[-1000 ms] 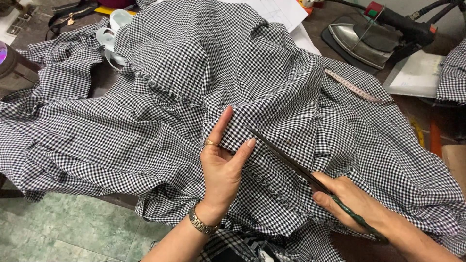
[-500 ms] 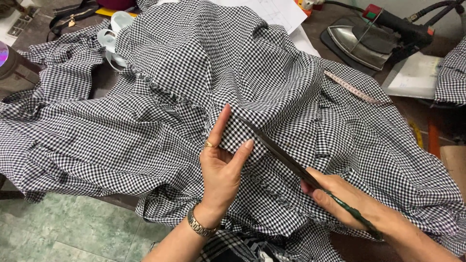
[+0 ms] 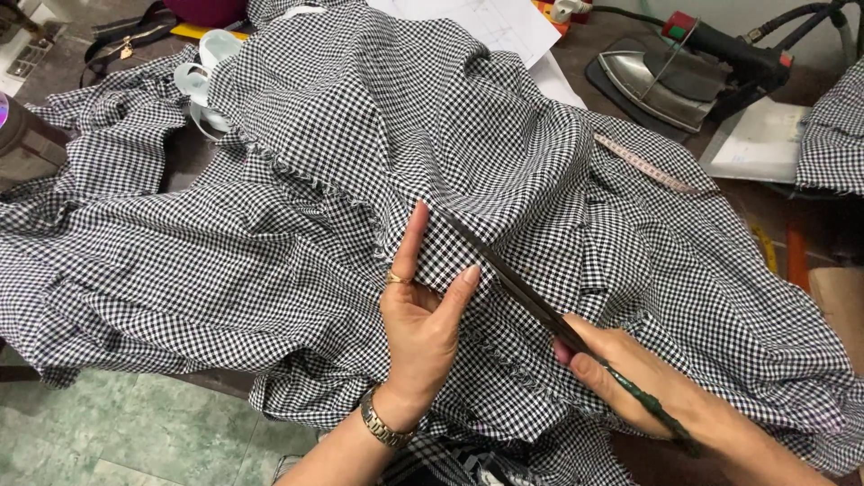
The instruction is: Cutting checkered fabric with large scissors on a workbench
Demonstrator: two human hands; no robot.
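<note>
While left hand (image 3: 421, 324) fingers pinch the checked fabric (image 3: 297, 234), right hand (image 3: 643, 378) grips scissors (image 3: 526, 292) pointing up-left

Iron (image 3: 661, 83), tape measure (image 3: 643, 164), paper sheets (image 3: 486, 24)

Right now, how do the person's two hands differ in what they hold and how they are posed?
The left hand pinches a fold of the checked cloth between thumb and fingers, palm up; the right hand grips the scissors, whose blades point up-left along that fold. The left hand wears a ring and a metal wristwatch; the right hand shows neither. Both are bare and rest on the same cloth.
</note>
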